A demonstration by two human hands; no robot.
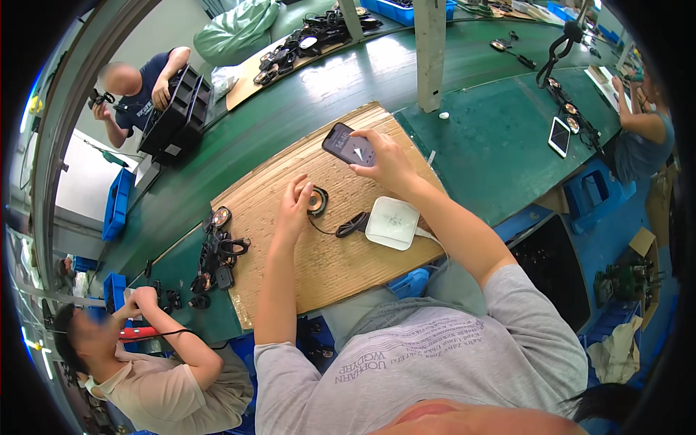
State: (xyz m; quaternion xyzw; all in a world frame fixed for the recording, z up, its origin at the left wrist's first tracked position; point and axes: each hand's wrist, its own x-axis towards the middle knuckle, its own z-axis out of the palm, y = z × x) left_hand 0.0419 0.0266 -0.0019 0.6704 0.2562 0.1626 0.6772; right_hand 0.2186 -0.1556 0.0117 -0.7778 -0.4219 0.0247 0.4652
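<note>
So the right hand [388,158] is gripping a dark phone [344,147] over the cardboard's [341,272] far half, while the left hand [291,210], fingers curled, is at a round black part [317,201] mid-cardboard (can't tell if it's pinched, honestly).

Over cardboard sheet's [341,264] far part, person's right grip [388,159] holds dark phone [339,143]; mid-sheet, left grip [292,209] at round copper-centred part [317,201]; white box [392,223] sheet's right.

One black rectangular phone [345,147] and one white rectangular phone [559,137] make two; there is one white rounded-square box [392,223]; the round black cabled parts [317,201] (mostly heaped and tangled) cannot be counted.
</note>
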